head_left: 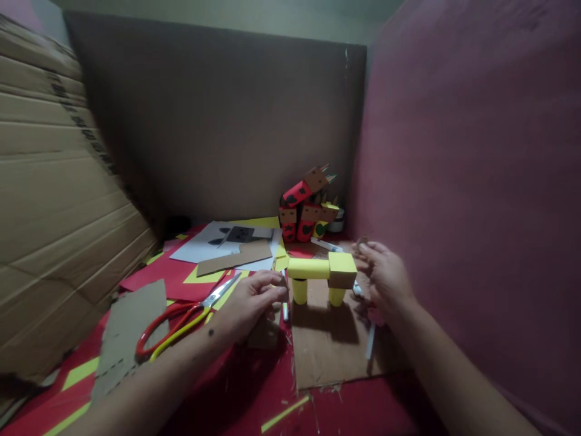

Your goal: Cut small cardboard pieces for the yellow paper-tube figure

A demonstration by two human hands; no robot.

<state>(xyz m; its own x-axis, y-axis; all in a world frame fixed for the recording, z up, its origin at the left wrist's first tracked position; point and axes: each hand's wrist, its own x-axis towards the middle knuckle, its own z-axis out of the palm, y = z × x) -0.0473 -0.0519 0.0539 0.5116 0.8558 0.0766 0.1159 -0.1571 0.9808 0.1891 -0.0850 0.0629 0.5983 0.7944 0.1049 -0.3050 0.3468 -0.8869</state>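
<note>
A yellow paper figure (pixel 309 269) stands on a brown board (pixel 327 357); it has a tube body, two short tube legs and a box-shaped head with a brown front. My left hand (pixel 258 297) is at the figure's left end, its fingers pinched on a small dark brown piece (pixel 284 288). To the right of the head, my right hand (pixel 381 272) is raised with thumb and fingertips together on a small brown piece (pixel 362 243). Red-and-yellow-handled scissors (pixel 181 324) lie left of my left hand, their blades partly open.
Finished red and yellow paper figures (pixel 306 212) are piled at the back. White printed sheets (pixel 200 243), red paper and cardboard pieces (pixel 131 327) cover the left. A glue gun (pixel 372 321) lies below my right hand. A pink wall (pixel 472 181) bounds the right.
</note>
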